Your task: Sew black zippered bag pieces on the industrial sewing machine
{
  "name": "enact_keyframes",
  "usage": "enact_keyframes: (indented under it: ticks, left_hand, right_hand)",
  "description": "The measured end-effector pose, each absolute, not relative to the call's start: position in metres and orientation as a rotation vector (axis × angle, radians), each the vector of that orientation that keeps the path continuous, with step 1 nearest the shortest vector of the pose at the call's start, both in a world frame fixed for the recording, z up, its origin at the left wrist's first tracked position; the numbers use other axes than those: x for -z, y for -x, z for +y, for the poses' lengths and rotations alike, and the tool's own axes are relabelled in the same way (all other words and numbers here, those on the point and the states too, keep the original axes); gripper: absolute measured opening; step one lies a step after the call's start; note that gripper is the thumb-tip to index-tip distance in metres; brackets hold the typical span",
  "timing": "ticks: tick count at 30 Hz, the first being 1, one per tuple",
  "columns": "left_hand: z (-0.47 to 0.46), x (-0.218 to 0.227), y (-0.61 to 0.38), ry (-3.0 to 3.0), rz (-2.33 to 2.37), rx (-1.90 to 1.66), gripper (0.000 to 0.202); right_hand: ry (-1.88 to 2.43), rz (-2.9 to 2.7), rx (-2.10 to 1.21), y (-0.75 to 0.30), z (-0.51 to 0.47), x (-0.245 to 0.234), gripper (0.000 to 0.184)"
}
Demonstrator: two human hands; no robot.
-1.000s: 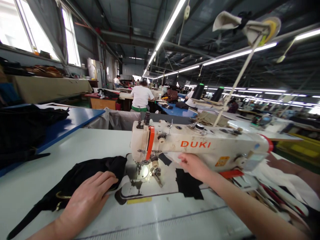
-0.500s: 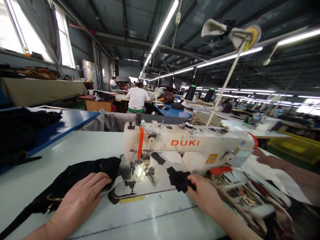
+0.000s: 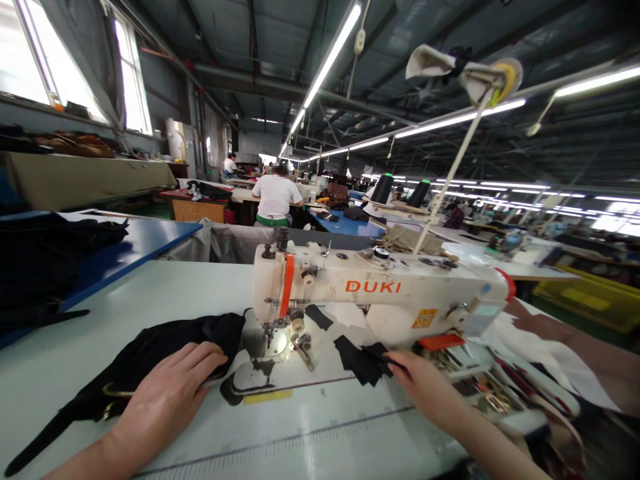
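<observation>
My left hand (image 3: 173, 390) lies on a black fabric piece (image 3: 165, 340), its fingers closed over the right-hand edge beside a pale flap. A curled gold-coloured trim, perhaps a zipper (image 3: 116, 393), shows on the fabric near my wrist. The fabric is left of the needle area of a white sewing machine (image 3: 375, 287) marked DUKI. My right hand (image 3: 417, 380) pinches the end of one small black fabric strip (image 3: 376, 350) with thumb and forefinger. Other black cut pieces (image 3: 356, 363) lie overlapped beside it on the machine bed. One more dark strip (image 3: 319, 317) rests farther back.
An open tray (image 3: 493, 393) of tools and metal parts stands to the right. Printed ruler marks (image 3: 300, 440) run along the table's front. Dark fabric covers part of a blue table (image 3: 165, 233) at left. A person in white (image 3: 277, 199) sits farther ahead.
My right hand has shifted right, and the pinched strip now sticks out from the other black pieces. My left hand stays on the black fabric. The view has shifted slightly.
</observation>
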State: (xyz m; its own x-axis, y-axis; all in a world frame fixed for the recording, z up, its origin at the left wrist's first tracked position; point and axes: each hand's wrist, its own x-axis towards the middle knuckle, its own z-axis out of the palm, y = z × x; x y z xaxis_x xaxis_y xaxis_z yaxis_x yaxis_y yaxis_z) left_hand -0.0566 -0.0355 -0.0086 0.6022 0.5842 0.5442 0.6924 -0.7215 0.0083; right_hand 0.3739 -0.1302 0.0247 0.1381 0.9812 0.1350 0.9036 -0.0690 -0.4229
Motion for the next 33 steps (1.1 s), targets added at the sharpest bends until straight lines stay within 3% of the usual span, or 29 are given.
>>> enact_keyframes:
  ticks: [7,16,24,33]
  left_hand:
    - [-0.036,0.007,0.056,2.635,-1.072,0.788,0.022]
    - [-0.036,0.007,0.056,2.629,-1.066,0.756,0.024]
    - [-0.034,0.012,0.057,2.639,-1.077,0.734,0.025]
    - [-0.034,0.012,0.059,2.667,-1.101,0.716,0.026]
  right_hand:
    - [1.968,-1.806,-0.363,-0.388,-0.129,-0.028,0.025]
    - [1.937,-1.825,-0.136,-0.379,-0.126,-0.026,0.030]
    - [1.941,-2.012,-0.240,-0.376,-0.120,-0.028,0.061]
    - [1.968,-2.260,-0.286,-0.376,-0.095,-0.039,0.046]
